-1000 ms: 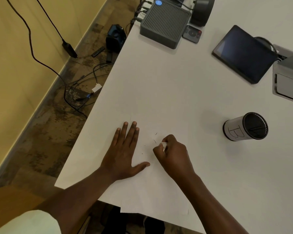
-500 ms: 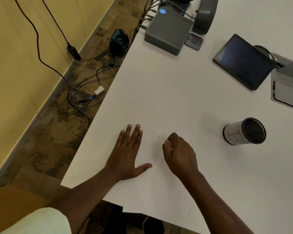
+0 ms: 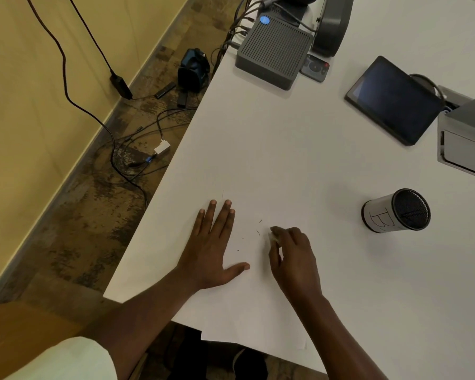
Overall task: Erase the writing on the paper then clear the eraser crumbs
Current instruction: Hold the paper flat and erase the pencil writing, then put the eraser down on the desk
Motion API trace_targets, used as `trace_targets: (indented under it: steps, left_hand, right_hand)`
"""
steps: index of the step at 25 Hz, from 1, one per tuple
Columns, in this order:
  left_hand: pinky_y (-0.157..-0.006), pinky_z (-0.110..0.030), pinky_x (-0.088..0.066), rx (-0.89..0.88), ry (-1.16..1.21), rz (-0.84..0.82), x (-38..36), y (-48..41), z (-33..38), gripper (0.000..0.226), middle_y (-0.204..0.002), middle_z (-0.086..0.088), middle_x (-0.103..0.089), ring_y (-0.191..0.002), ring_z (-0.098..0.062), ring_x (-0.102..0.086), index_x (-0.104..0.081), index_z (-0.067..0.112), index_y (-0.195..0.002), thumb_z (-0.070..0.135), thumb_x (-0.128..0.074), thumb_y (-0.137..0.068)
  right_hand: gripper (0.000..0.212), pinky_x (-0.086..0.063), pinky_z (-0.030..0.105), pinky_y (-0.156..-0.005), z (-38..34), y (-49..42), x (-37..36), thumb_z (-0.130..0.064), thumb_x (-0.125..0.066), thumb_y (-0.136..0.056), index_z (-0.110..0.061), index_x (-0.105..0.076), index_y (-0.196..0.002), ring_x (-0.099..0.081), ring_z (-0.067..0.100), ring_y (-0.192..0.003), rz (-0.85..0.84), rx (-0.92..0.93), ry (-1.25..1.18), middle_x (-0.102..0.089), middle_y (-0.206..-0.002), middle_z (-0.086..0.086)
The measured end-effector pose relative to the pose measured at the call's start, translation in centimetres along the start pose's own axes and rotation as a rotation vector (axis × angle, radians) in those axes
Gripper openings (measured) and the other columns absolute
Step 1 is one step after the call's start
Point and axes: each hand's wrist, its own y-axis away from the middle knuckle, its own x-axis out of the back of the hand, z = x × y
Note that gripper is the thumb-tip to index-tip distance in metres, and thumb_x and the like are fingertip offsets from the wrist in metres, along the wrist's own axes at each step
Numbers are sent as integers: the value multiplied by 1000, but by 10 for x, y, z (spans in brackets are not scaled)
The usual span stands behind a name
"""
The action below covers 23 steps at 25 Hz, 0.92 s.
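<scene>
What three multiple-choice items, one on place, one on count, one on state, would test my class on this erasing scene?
1. Where is the mesh cup?
A. right of the paper
B. on the floor
C. on the tablet

2. How many hands touch the paper?
A. none
B. one
C. two

3. How is the left hand?
A. fisted
B. flat, fingers spread
C. holding a pen

Answers: 1 A, it lies on the table beyond the right hand. 2 C, both rest on it. 3 B, its palm presses the sheet down.
</scene>
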Motion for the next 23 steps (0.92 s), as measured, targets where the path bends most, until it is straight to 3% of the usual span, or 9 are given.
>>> trace_targets:
  steps: [3,7,9,12,15,18,23]
  left_hand:
    - [-130,-60,-12,-7,1,2,1,-1,1,120,-176,-15,2,-162,-39,5,-9,6,-166,87,-42,-83]
    - [-128,-57,-14,-5,-46,95,7,3,10,109,-174,-20,-9,-161,-43,-9,-16,8,-165,77,-51,-87]
    - [-122,-53,-32,-99,-36,216,9,11,22,94,-166,-23,-35,-153,-43,-35,-33,5,-160,57,-69,-90]
    - [-96,-40,-59,-221,33,389,13,22,40,61,-124,-18,-72,-113,-34,-72,-68,0,-130,20,-91,-78]
    - [-72,-36,-64,-118,65,405,22,26,32,41,-97,-14,-74,-84,-27,-73,-75,1,-107,14,-94,-73]
    - [-57,-39,-55,119,13,402,34,21,-1,31,-81,-14,-67,-69,-29,-64,-71,1,-89,22,-92,-77]
    - [-54,-34,-35,320,-104,369,47,11,-40,41,-70,-17,-58,-59,-31,-53,-62,-1,-78,26,-92,-77]
  right_hand:
    - [26,-47,29,-59,2,6,-9,-10,-71,-82,-14,-67,-107,-58,22,-79,-25,59,67,-64,-90,-1]
    - [21,-45,21,-62,-12,11,1,-25,-69,-88,-26,-59,-106,-57,8,-81,-18,-135,-151,-65,-91,-15]
    - [16,-43,13,-61,-22,17,4,-29,-72,-89,-27,-61,-100,-61,7,-76,-6,-211,-359,-65,-85,-17]
    - [14,-46,12,-60,-39,25,8,-28,-75,-87,-27,-66,-98,-65,8,-77,-23,-263,-574,-70,-80,-15]
    - [32,-50,12,-67,-44,31,9,-46,-69,-86,-30,-62,-113,-65,0,-89,-71,-330,-604,-70,-98,-20]
    - [43,-47,14,-86,-26,47,12,-56,-62,-87,-29,-61,-120,-59,-1,-109,-63,-281,-398,-63,-122,-17]
    - [53,-41,36,-109,14,85,12,-52,-61,-89,-23,-55,-132,-38,20,-141,-200,-148,-51,-39,-155,3]
